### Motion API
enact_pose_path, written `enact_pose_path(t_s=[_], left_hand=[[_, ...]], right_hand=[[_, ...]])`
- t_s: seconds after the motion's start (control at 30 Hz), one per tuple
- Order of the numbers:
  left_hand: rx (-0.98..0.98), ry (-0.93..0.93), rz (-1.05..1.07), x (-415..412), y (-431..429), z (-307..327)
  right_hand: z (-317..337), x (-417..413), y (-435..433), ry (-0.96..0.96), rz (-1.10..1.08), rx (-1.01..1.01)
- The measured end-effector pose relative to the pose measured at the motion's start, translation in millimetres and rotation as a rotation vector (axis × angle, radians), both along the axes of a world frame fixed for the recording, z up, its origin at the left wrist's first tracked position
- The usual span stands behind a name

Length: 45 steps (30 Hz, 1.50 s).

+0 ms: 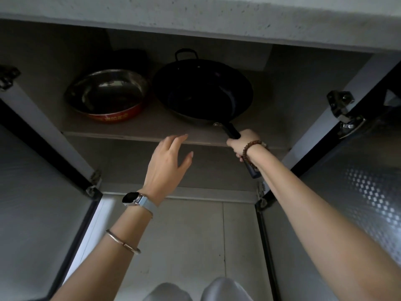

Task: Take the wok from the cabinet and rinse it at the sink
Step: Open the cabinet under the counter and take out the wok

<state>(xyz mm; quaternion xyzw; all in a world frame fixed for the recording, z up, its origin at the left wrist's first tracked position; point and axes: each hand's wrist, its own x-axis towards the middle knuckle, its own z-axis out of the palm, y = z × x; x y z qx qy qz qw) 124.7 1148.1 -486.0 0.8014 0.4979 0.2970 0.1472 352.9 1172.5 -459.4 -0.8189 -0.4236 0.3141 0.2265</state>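
Note:
A black wok (202,92) with a small loop handle at its far rim rests on the shelf (138,132) inside the open cabinet under the counter. Its long dark handle sticks out over the shelf's front edge on the right. My right hand (243,142) is closed around that handle. My left hand (168,161) hovers with fingers spread just in front of the shelf edge, left of the handle, holding nothing. No sink is in view.
A steel basin with a red outer wall (106,96) sits on the shelf left of the wok, with a dark pot (130,59) behind it. Both cabinet doors (32,192) (355,192) stand open at my sides. The counter edge (195,20) overhangs above.

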Motion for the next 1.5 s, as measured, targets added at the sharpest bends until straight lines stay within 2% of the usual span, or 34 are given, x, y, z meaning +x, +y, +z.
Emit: enact_pose_path(t_s=[0.07, 0.17, 0.23, 0.43, 0.73, 1.17, 1.5], left_hand=[[-0.290, -0.220, 0.035, 10, -7, 8], [-0.888, -0.729, 0.129, 37, -14, 22], [-1.190, -0.936, 0.117, 56, -23, 26], [-1.476, -1.094, 0.113, 85, -67, 41], [-1.490, -1.053, 0.222, 82, -147, 114], [-1.495, -1.118, 0.476, 51, -241, 242], [-1.306, -1.252, 0.726, 1, -282, 341]], right_hand=[[0, -10, -13, -0.029, -0.016, -0.008], [5, -25, -42, -0.056, -0.016, -0.030], [12, -34, -65, -0.059, -0.004, -0.044], [36, -58, -129, -0.074, 0.027, -0.102], [100, -72, -200, -0.140, 0.090, -0.193], [243, -100, -276, -0.040, 0.302, -0.401], [336, -153, -293, -0.021, 0.620, -0.400]])
